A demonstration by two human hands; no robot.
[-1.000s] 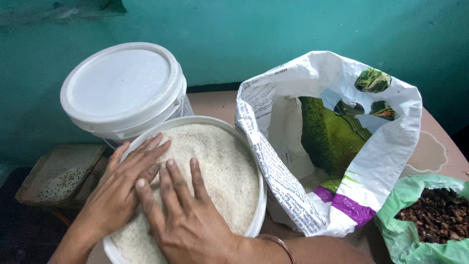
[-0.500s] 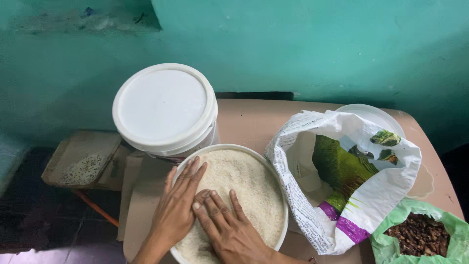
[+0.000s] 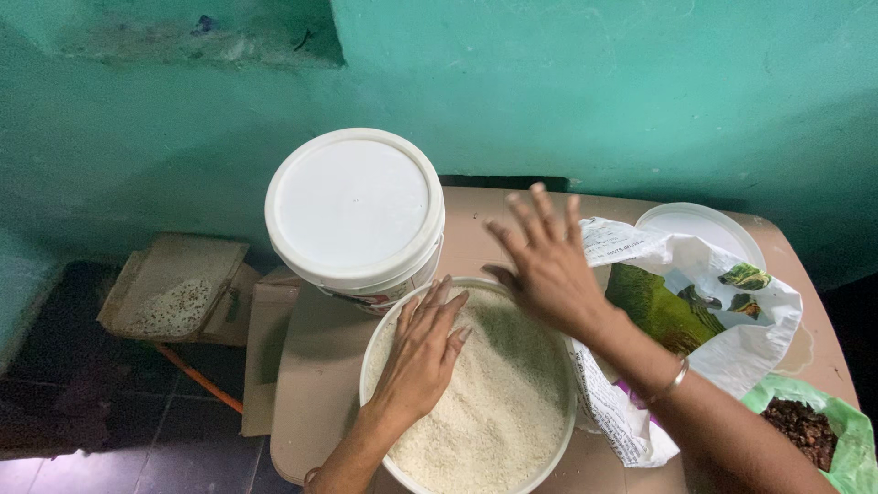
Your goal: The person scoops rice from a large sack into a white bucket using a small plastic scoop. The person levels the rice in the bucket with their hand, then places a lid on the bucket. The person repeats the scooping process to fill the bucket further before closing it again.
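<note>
Teal wall (image 3: 594,91) fills the upper half of the frame. Brownish table (image 3: 315,366) spans centre to right edge. White lidded bucket (image 3: 352,210) stands upper centre on the table, lid on. Touching its front edge, lower centre, a round white tub (image 3: 375,343) full of white rice (image 3: 503,402). White printed sack (image 3: 722,329) with green patches slumps just right of the tub, mouth open; a white round lid (image 3: 704,224) shows behind it. Green plastic bag (image 3: 846,430) holding dark brown bits, lower right corner. Flattened cardboard (image 3: 174,288) on the dark floor, left. Right hand (image 3: 544,261) is raised above the tub's far rim, fingers spread, holding nothing; metal bangle (image 3: 672,380) on the wrist. Left hand (image 3: 425,352) lies flat on the rice at the tub's left side, fingers loosely together.
</note>
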